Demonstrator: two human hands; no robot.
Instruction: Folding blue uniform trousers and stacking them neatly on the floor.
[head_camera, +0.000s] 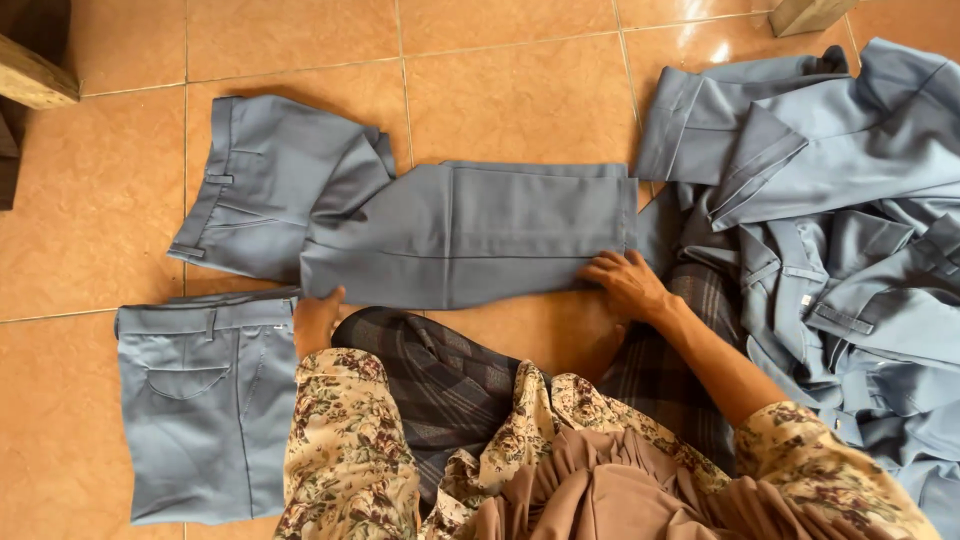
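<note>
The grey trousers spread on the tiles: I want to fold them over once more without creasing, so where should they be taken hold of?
Probably at the folded leg end, coming from the right. The grey trousers lie flat, with the waistband to the left, and that end is a straight, free edge. The right hand already rests at its near corner; the left hand presses the near edge.

Trousers: smooth matt grey-blue cloth. Floor: glossy orange tile.

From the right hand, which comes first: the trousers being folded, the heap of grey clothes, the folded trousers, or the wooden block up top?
1. Trousers being folded, under the right hand.
2. Heap of grey clothes, just to its right.
3. Wooden block, top right corner.
4. Folded trousers, far left, beyond the left hand.
</note>
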